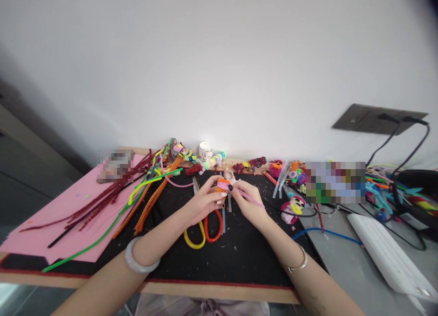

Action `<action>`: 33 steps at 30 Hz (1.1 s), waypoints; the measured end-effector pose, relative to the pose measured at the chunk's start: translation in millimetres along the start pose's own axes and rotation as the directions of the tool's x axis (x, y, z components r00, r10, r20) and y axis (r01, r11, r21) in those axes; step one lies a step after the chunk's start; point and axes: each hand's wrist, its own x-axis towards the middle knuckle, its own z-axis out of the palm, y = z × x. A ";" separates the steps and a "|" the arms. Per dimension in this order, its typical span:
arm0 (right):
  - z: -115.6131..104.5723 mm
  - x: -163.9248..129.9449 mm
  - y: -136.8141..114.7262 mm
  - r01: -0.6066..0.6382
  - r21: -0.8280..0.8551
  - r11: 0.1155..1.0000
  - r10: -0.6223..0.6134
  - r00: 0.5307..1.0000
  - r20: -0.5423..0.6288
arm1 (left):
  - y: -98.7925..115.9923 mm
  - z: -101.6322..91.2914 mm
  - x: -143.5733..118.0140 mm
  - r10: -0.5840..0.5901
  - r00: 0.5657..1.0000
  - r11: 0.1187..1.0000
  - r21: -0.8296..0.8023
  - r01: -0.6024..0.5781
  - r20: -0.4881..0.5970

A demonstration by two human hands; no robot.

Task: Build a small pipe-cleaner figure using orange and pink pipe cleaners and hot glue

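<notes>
My left hand (204, 202) pinches a small orange and pink pipe-cleaner figure (223, 184) over the black mat (239, 252). My right hand (247, 202) touches the same figure from the right and holds a thin pink pipe cleaner (253, 200) that trails off to the right. Scissors with one yellow and one orange handle loop (204, 231) lie on the mat just below both hands, their blades partly hidden by my fingers.
A pink sheet (51, 225) at the left carries several red, orange, green and yellow pipe cleaners (137, 193). Finished small figures (205, 158) line the back edge by the wall. At the right lie more craft pieces (294, 206), cables (325, 234) and a white power strip (386, 256).
</notes>
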 end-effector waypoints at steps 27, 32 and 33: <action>-2.4 0.8 -0.9 -0.002 -0.082 0.997 0.000 1.000 -0.028 | 0.7 -5.7 -0.4 -0.026 1.000 0.991 0.132 0.028 -0.013; -1.1 0.9 1.7 -0.019 -0.059 0.998 0.016 0.998 -0.054 | 1.6 -7.4 0.1 -0.030 0.998 0.994 0.103 0.035 -0.046; -1.1 0.9 1.9 -0.019 -0.057 0.998 0.016 0.998 -0.055 | 1.8 -7.6 0.2 -0.033 0.998 0.994 0.100 0.038 -0.049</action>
